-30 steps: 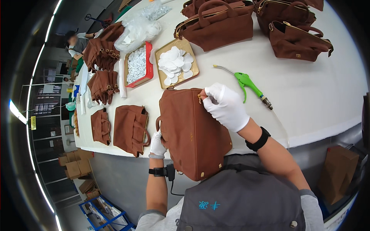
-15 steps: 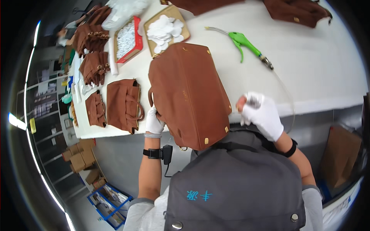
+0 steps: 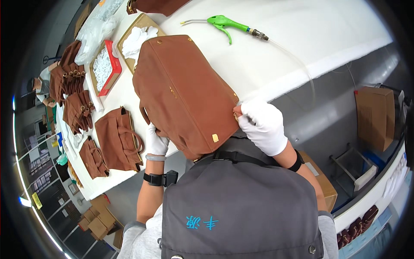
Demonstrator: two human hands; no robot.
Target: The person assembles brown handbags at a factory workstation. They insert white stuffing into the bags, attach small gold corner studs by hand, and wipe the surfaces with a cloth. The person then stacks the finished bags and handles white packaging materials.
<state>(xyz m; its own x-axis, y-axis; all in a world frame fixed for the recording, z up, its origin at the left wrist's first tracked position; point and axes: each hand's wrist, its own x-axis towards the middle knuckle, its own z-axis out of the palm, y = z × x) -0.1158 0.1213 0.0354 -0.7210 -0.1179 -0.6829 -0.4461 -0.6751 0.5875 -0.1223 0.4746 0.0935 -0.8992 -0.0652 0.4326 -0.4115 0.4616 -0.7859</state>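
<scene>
The large brown bag (image 3: pixel 185 95) is at the front edge of the bench (image 3: pixel 284 64), directly before the person, tilted, with its base facing up toward the camera and its near end projecting past the bench edge. Gold-coloured metal feet (image 3: pixel 215 137) are fitted near the base corners. The left hand (image 3: pixel 156 140), in a white glove, grips the side of the bag beside its handle (image 3: pixel 144 115); part of the fingers is hidden behind the bag. The right hand (image 3: pixel 263 127), also gloved, has its bare fingertips drawn together on a small tan piece (image 3: pixel 236 115) at the right edge of the base; whether the piece touches the bag cannot be determined. Beyond the bag, a tan tray (image 3: pixel 129 64) carries white flat pieces (image 3: pixel 137 39), and its near side is partly covered by the bag in this view. Left of the tray is a red box (image 3: pixel 115 64) containing small white parts (image 3: pixel 102 69). A green air gun (image 3: pixel 228 22) lies at the upper right, its clear hose (image 3: pixel 304 64) running over the bench edge. Two smaller brown bags (image 3: pixel 117 138) lie at left.
</scene>
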